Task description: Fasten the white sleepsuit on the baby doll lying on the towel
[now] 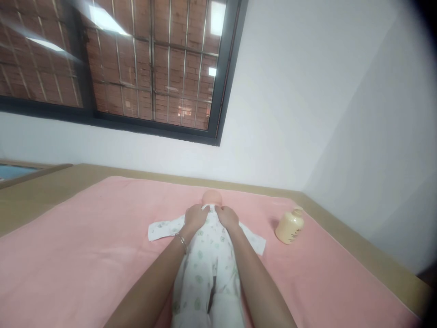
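Note:
A baby doll lies on the pink blanket, its bald head (212,197) pointing away from me. It wears a white romper (214,241) with a green print, its sleeves spread out to both sides and its legs toward me. My left hand (197,217), with a silver bracelet at the wrist, is closed on the romper at the left shoulder by the neck. Mirroring it, my right hand (226,217) is closed on the right shoulder. Both thumbs point inward near the collar; the other fingers are mostly hidden. Which way the doll faces I cannot tell.
A cream pump bottle (290,226) stands on the pink blanket (102,237), right of the doll. Beneath the blanket, a wooden tabletop (30,200) shows at its edges. A white wall (273,114) and a dark-framed barred window (153,130) rise behind.

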Demonstrator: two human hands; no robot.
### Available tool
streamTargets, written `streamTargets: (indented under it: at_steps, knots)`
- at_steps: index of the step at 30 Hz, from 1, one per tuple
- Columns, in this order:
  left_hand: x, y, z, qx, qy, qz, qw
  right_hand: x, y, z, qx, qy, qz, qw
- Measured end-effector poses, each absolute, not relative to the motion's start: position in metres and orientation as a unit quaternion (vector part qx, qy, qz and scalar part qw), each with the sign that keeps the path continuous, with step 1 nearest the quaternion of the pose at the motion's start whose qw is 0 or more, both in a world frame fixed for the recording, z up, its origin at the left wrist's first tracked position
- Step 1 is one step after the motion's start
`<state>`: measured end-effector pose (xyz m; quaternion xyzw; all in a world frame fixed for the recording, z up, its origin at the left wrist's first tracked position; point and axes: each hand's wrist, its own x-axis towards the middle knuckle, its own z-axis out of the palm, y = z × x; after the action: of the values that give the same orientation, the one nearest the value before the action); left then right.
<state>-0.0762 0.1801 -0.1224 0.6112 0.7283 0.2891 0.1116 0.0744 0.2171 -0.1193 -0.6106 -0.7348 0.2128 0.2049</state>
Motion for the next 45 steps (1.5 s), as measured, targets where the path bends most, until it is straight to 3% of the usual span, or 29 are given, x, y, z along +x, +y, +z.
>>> streamTargets:
  at_steps: [45]
  knots:
    - [-0.0747,0.1760,-0.1176,0.603,0.731,0.288,0.135,0.0741,0.2178,-0.1204,-0.613,-0.739,0.199,0.197]
